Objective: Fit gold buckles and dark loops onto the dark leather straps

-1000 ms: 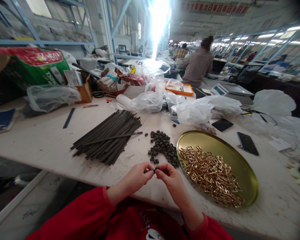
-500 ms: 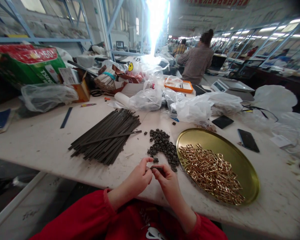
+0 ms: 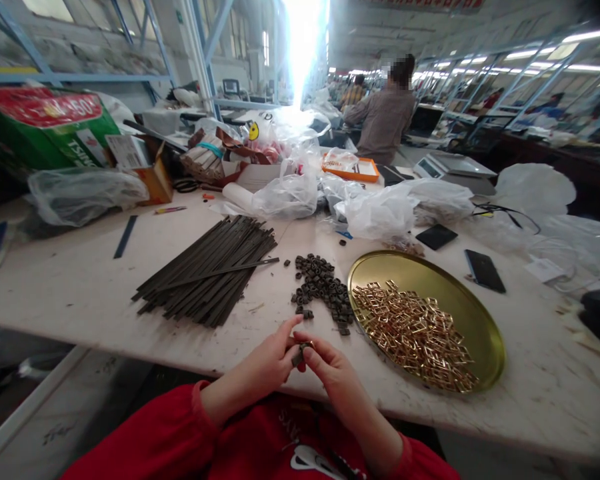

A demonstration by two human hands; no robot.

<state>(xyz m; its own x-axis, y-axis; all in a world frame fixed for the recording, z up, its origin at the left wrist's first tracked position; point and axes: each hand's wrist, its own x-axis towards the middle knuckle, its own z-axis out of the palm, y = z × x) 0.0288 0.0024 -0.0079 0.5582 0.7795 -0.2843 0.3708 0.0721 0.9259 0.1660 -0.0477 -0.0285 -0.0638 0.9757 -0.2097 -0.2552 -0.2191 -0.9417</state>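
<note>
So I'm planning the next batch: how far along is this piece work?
Done: no finished pieces can be picked out. In hand: both hands, left hand and right hand, pinch one small dark piece. Left: the dark loop pile, the strip bundle and the gold buckles on the tray.

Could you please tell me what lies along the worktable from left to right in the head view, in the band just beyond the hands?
Bundle of dark strips → pile of small dark loops → gold tray heaped with gold buckles → black phone.
</note>
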